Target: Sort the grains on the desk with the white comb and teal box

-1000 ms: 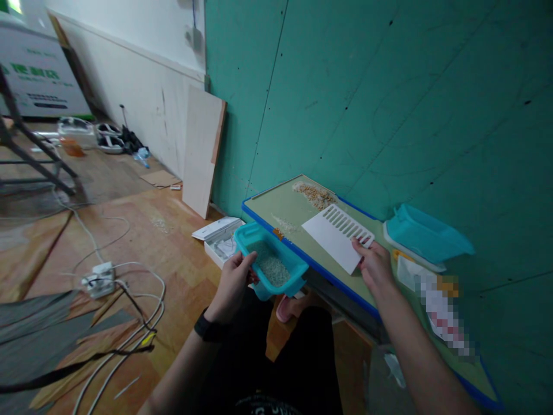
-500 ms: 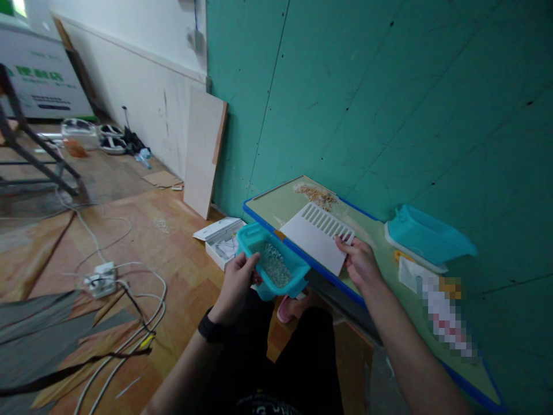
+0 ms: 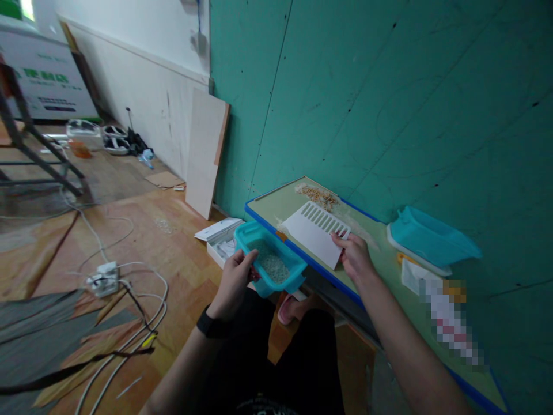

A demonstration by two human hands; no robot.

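My left hand grips the near rim of a turquoise plastic tub, held just below the table's blue edge. Pale, whitish grains cover its bottom. My right hand has its thumb and fingers closed on the slotted end of a flat white plastic scraper, which lies low over the pale green tabletop. Behind the scraper, a heap of yellowish grains sits on the tabletop near the wall. A thin pale residue trails rightward from it.
Another turquoise tub stands at the table's right, beside a white packet and a blurred-out item. Below left lie an opened white box, a power strip and loose cables. A board leans on the wall.
The scraper and my right hand have shifted slightly left. The tub in my left hand has moved slightly left too. Both grips stay the same.
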